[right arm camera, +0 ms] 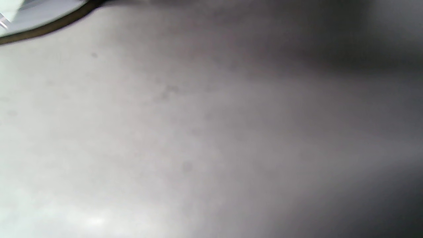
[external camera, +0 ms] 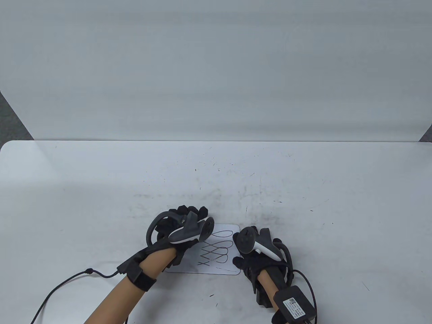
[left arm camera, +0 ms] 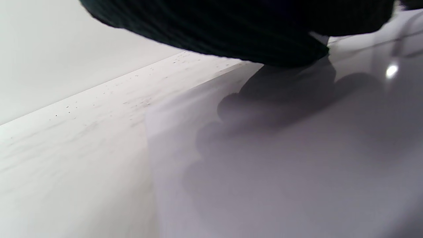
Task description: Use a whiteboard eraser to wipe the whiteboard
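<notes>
A small white whiteboard [external camera: 219, 251] with black scribbled loops and zigzags lies on the table near the front edge. My left hand [external camera: 189, 214] lies over the board's left part, fingers curled at its far left corner. In the left wrist view the glove [left arm camera: 231, 29] hangs just above the glossy board [left arm camera: 264, 165], which mirrors it. My right hand [external camera: 244, 265] rests at the board's right edge, fingers on or beside it. No eraser shows in any view; whether a hand hides one I cannot tell. The right wrist view is a blurred grey surface.
The white table [external camera: 101, 189] is scuffed with faint dark marks beyond the board. A white wall panel [external camera: 216, 67] stands behind the table. Glove cables [external camera: 60, 287] trail off the front edge by each forearm.
</notes>
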